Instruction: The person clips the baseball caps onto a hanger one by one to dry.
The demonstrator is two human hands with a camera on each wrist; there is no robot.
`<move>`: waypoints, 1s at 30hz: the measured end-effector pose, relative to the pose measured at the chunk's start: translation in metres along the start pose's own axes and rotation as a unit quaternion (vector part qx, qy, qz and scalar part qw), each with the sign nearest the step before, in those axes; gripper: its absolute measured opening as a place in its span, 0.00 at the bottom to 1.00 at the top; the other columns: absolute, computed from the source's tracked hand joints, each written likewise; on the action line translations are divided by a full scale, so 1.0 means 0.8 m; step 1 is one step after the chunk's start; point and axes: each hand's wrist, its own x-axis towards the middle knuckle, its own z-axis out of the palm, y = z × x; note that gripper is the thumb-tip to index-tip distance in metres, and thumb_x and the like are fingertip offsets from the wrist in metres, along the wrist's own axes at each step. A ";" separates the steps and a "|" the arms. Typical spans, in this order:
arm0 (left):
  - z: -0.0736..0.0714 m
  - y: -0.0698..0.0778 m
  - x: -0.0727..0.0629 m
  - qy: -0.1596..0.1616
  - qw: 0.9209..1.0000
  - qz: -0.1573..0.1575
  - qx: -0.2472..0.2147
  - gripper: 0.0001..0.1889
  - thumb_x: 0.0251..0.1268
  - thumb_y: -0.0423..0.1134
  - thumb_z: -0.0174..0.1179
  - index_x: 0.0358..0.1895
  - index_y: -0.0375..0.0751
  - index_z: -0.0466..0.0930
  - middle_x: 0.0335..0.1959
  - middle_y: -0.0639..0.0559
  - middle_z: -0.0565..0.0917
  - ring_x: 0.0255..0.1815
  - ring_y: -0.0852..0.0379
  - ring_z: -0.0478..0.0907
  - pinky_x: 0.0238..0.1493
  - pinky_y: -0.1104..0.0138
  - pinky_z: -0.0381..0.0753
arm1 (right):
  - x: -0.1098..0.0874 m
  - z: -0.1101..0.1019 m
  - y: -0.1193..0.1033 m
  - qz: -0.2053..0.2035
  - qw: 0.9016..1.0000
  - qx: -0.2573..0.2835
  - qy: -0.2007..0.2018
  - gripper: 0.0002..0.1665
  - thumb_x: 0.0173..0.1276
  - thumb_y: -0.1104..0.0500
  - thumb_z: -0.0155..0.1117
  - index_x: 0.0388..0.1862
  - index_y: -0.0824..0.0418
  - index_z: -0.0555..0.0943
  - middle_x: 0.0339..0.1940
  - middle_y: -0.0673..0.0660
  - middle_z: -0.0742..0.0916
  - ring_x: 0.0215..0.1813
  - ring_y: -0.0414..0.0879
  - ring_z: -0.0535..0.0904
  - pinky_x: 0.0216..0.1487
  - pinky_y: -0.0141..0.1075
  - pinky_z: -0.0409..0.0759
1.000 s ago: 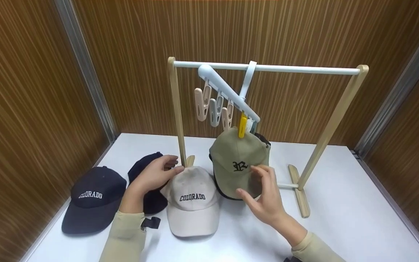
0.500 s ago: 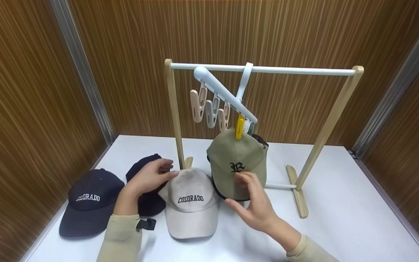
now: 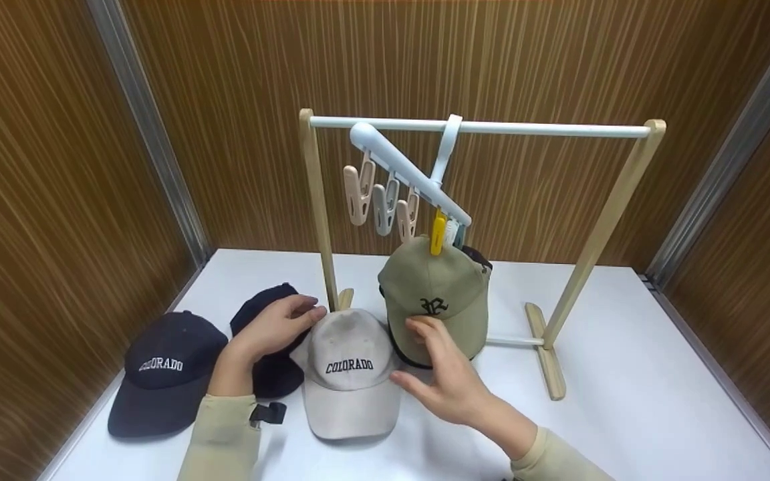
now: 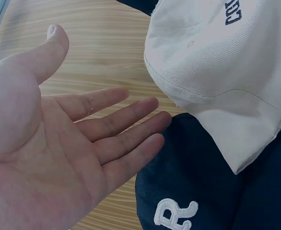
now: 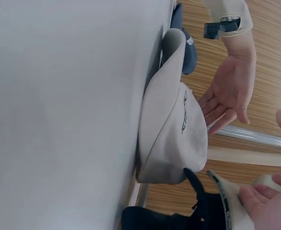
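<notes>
A pale green sleeve [image 3: 221, 441] with a black strap [image 3: 269, 413] at the cuff leads to the left hand [image 3: 275, 327]; a matching sleeve leads to the right hand [image 3: 448, 384]. The right hand's fingers are loosely curved and released, just in front of the green cap [image 3: 448, 284]; whether they touch it I cannot tell. The left hand's fingers are also released, palm turned toward the cream cap [image 3: 351, 394].

That cap lies on the white tabletop [image 3: 659, 374], brim toward the person, between the hands. To its left sits a navy cap [image 3: 164, 394] reading COLORADO, and between the two, partly behind the left hand, a second navy cap [image 3: 277, 374] bearing a white R.

Farther back, the green cap hangs by its crown from a yellow clip [image 3: 437, 234] on a pale blue hanger [image 3: 398, 164]. Pink and grey clips dangle along the same hanger, which hooks over the white top bar of a wooden rack [image 3: 604, 230]. Behind stands a wood-patterned wall [image 3: 525, 60].
</notes>
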 end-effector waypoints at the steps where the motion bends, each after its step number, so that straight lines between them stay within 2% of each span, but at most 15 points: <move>1: 0.000 0.000 0.001 0.000 1.000 0.001 0.002 0.33 0.86 0.56 0.62 0.74 0.28 0.78 0.71 0.33 0.83 0.73 0.35 0.80 0.75 0.43 0.76 | 0.003 0.001 -0.002 0.007 1.000 0.000 -0.006 0.47 0.75 0.53 0.81 0.82 0.70 0.68 0.78 0.62 0.75 0.76 0.54 0.78 0.75 0.47 0.78; 6: 0.003 0.001 0.004 -0.002 1.000 0.012 0.010 0.32 0.86 0.54 0.62 0.73 0.27 0.80 0.69 0.32 0.84 0.71 0.35 0.81 0.75 0.43 0.77 | 0.018 0.005 -0.012 0.044 0.998 -0.013 -0.038 0.49 0.76 0.47 0.79 0.83 0.70 0.68 0.79 0.63 0.75 0.77 0.56 0.76 0.77 0.53 0.76; 11: 0.005 0.003 0.005 -0.007 1.000 0.020 -0.002 0.29 0.89 0.54 0.57 0.70 0.30 0.83 0.68 0.35 0.86 0.73 0.37 0.80 0.77 0.43 0.74 | 0.036 0.008 -0.018 0.088 0.993 -0.018 -0.074 0.51 0.77 0.43 0.77 0.84 0.70 0.66 0.80 0.65 0.75 0.80 0.60 0.74 0.80 0.56 0.72; 18: 0.005 0.004 0.006 -0.002 1.000 0.011 -0.010 0.29 0.92 0.57 0.51 0.61 0.33 0.89 0.57 0.40 0.89 0.60 0.45 0.84 0.71 0.45 0.77 | 0.064 0.009 -0.026 0.133 0.983 -0.018 -0.123 0.54 0.78 0.41 0.76 0.87 0.70 0.63 0.81 0.67 0.74 0.80 0.61 0.73 0.81 0.55 0.71; 21: 0.006 0.004 0.007 -0.006 1.000 0.010 -0.009 0.30 0.92 0.59 0.50 0.62 0.33 0.88 0.59 0.40 0.89 0.62 0.44 0.84 0.72 0.44 0.77 | 0.074 0.009 -0.030 0.157 0.978 -0.017 -0.137 0.56 0.78 0.40 0.75 0.88 0.70 0.61 0.82 0.68 0.73 0.80 0.62 0.73 0.81 0.56 0.71; 26: 0.008 0.004 0.006 -0.012 1.000 0.013 -0.016 0.30 0.92 0.57 0.51 0.66 0.32 0.87 0.63 0.38 0.88 0.69 0.41 0.83 0.75 0.43 0.75 | 0.089 0.011 -0.029 0.167 0.973 -0.023 -0.160 0.58 0.78 0.38 0.74 0.87 0.72 0.60 0.81 0.71 0.74 0.80 0.65 0.74 0.81 0.57 0.71; 30: 0.009 0.002 0.005 -0.017 0.999 0.019 -0.019 0.27 0.91 0.54 0.53 0.65 0.32 0.88 0.62 0.39 0.89 0.68 0.41 0.83 0.75 0.42 0.75 | 0.101 0.016 -0.027 0.162 0.969 -0.035 -0.181 0.57 0.79 0.39 0.73 0.87 0.74 0.60 0.82 0.74 0.72 0.81 0.67 0.73 0.81 0.58 0.70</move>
